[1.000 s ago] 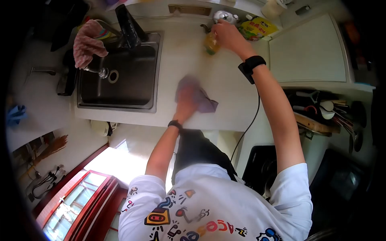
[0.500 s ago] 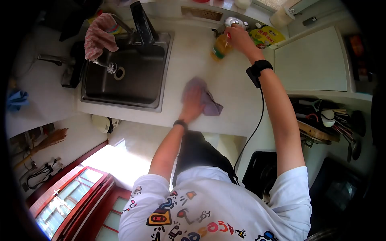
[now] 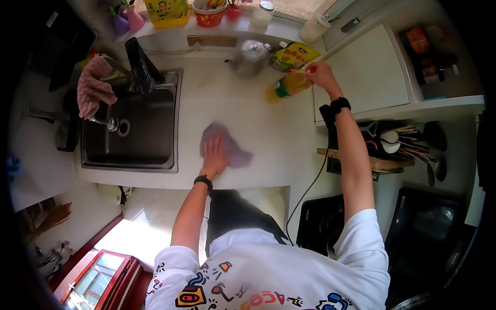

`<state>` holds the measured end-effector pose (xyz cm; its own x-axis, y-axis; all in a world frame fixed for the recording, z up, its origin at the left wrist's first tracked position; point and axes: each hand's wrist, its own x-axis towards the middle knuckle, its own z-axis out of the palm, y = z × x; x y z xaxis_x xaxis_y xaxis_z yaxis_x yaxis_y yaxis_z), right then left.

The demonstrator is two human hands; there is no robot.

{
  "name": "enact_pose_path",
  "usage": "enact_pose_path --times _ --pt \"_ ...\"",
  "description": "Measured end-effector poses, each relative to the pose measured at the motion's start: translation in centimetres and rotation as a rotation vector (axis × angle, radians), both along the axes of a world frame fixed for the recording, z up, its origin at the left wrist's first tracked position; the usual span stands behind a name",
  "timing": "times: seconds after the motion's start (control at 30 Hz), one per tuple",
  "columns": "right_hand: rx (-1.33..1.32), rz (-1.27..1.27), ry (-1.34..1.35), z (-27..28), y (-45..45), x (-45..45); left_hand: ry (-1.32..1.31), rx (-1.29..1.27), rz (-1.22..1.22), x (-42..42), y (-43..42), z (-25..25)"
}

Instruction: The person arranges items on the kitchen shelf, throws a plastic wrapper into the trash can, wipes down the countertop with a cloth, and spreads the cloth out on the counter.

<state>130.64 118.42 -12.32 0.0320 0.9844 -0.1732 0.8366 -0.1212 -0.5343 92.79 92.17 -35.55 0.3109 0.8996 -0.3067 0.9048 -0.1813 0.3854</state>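
My left hand (image 3: 215, 155) lies flat with its fingers spread on a purple cloth (image 3: 237, 155), pressing it against the white countertop (image 3: 201, 101). Up and to the right, my right hand (image 3: 323, 77) is closed round the red-capped neck of a bottle of yellow liquid (image 3: 292, 85). The bottle is tilted, its base pointing left over the counter. Just behind it are a silver kettle (image 3: 249, 59) and a yellow-green pouch (image 3: 294, 56).
At the left is a steel sink (image 3: 175, 124) with a black faucet piece (image 3: 139, 64) and a pink cloth (image 3: 93, 85). Jars and tubs line the windowsill (image 3: 181, 33). Utensils (image 3: 398, 139) hang at the right, and a black cable (image 3: 310, 188) runs past the counter's edge.
The view has shifted, showing more of the windowsill. My right hand has moved the bottle away from the kettle to the right and tilted it further. My left hand remains on the cloth.
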Motion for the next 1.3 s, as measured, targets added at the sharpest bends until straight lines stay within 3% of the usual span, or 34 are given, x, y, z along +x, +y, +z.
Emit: enact_pose_path --times 0.23,0.53,0.67,0.73,0.83,0.9,0.93,0.97,1.03,1.07,1.1,1.17,1.27,1.3 --pt "0.204 0.032 -0.413 -2.1 4.8 7.5 0.033 -0.002 0.006 1.1 1.2 0.6" --pt "0.261 -0.048 -0.358 -3.6 9.2 11.3 0.055 -0.052 -0.007 0.8 1.0 0.5" --pt "0.306 -0.112 -0.455 -3.0 7.3 10.1 0.024 -0.020 -0.014 0.8 1.1 0.9" --pt "0.354 -0.282 -0.431 -2.2 4.7 7.9 0.039 -0.030 -0.016 0.8 1.1 1.3" --pt "0.761 -0.283 -0.351 -3.4 0.5 5.7 0.030 -0.010 -0.006 0.9 1.1 1.2" --pt "0.606 -0.338 -0.268 -6.3 -3.1 3.0 0.040 -0.015 -0.005 1.0 0.9 1.1" --pt "0.582 -0.263 -0.097 -6.5 -6.4 -1.2 0.057 -0.030 -0.004 1.0 1.0 1.4" --pt "0.419 -0.205 -0.124 -11.5 -8.8 -2.9 0.074 -0.040 -0.002 1.1 1.2 1.6" --pt "0.474 0.299 -0.104 -18.8 -15.0 -9.3 0.053 -0.035 0.018 1.2 1.2 1.7" --pt "0.408 0.311 0.070 -18.9 -18.4 -13.7 0.045 -0.036 0.021 1.1 1.0 1.9" --pt "0.179 0.393 0.019 -20.7 -20.9 -16.6 0.028 -0.097 0.034 1.2 1.3 2.7" --pt "0.294 0.422 0.177 -19.8 -24.7 -21.3 0.016 -0.137 0.065 1.4 2.2 3.5" --pt "0.065 0.070 0.549 -18.9 -25.6 -25.0 0.057 0.038 0.061 1.1 1.0 0.3" --pt "0.140 0.122 0.461 -20.5 -26.2 -25.0 0.054 0.020 0.032 1.2 1.2 2.0"
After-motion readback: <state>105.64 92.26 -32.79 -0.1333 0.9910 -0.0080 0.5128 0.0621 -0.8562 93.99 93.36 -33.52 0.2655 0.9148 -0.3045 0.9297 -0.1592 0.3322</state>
